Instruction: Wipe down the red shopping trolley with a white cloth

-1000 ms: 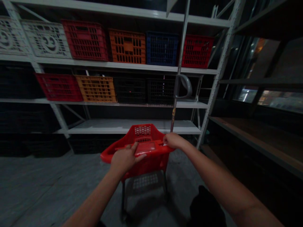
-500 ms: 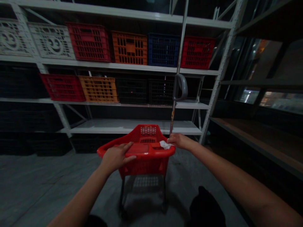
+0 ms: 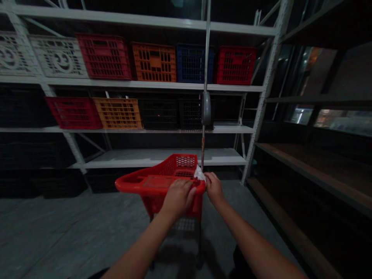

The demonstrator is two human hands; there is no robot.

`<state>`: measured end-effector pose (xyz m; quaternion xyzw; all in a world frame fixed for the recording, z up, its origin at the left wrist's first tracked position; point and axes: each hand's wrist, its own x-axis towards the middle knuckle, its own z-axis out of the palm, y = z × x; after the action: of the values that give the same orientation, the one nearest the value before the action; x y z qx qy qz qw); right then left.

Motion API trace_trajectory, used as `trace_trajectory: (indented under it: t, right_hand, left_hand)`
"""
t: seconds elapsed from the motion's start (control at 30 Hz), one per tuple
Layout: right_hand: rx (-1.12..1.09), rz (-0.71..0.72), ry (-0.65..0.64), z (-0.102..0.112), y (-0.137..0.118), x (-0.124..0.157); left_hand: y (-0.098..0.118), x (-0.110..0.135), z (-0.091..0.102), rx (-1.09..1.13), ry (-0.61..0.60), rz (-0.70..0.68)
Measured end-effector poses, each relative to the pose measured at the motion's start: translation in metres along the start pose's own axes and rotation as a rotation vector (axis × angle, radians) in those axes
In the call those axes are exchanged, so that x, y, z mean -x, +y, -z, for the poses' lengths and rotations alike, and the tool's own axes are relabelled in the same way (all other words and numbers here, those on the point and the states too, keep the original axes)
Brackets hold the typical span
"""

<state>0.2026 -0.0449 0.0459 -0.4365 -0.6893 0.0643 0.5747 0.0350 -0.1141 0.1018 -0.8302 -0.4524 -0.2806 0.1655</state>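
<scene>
A red plastic shopping cart stands in front of me, turned slightly on the floor. My left hand is closed over the right part of its handle bar, fingers on top. At the cart's right corner a crumpled white cloth or tissue pokes up. My right hand is at that corner, fingers curled in a pinch against the white piece; the fingertips are partly hidden. A tall metal pole with a grey loop handle rises just behind that corner.
White metal shelving spans the back, bearing red, orange, blue, white, yellow and black crates, among them an orange crate and a yellow crate. Dark wooden shelves run along the right. Grey floor lies to the left.
My left hand has slid right along the handle toward the corner. The cart has turned a little, and the pole with its loop appears further left. My right hand stays by the white piece.
</scene>
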Motion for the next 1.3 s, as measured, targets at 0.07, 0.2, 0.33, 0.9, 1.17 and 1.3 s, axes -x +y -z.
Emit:
trace_trajectory:
  t: [0.07, 0.2, 0.33, 0.9, 1.17, 1.3]
  right_hand:
    - [-0.077, -0.125, 0.079, -0.004, -0.011, 0.022]
    - [-0.214, -0.355, 0.09, -0.008, -0.034, 0.055]
    - [-0.143, -0.424, 0.07, -0.008, -0.035, 0.046]
    - [-0.314, -0.496, 0.031, -0.011, -0.025, 0.046]
    - [-0.169, -0.267, -0.045, 0.016, 0.002, 0.005]
    - [-0.182, -0.003, -0.376, 0.006, -0.009, -0.001]
  left_hand:
    - [0.014, -0.008, -0.009, -0.074, -0.059, 0.099]
    - [0.018, -0.011, -0.013, -0.173, -0.123, 0.197]
    - [0.019, -0.007, -0.006, -0.143, -0.159, 0.197]
    - [0.008, 0.013, 0.002, -0.092, -0.17, 0.119]
    - [-0.016, 0.021, 0.007, -0.07, -0.188, 0.06]
    - [-0.029, 0.025, 0.009, -0.071, -0.199, 0.014]
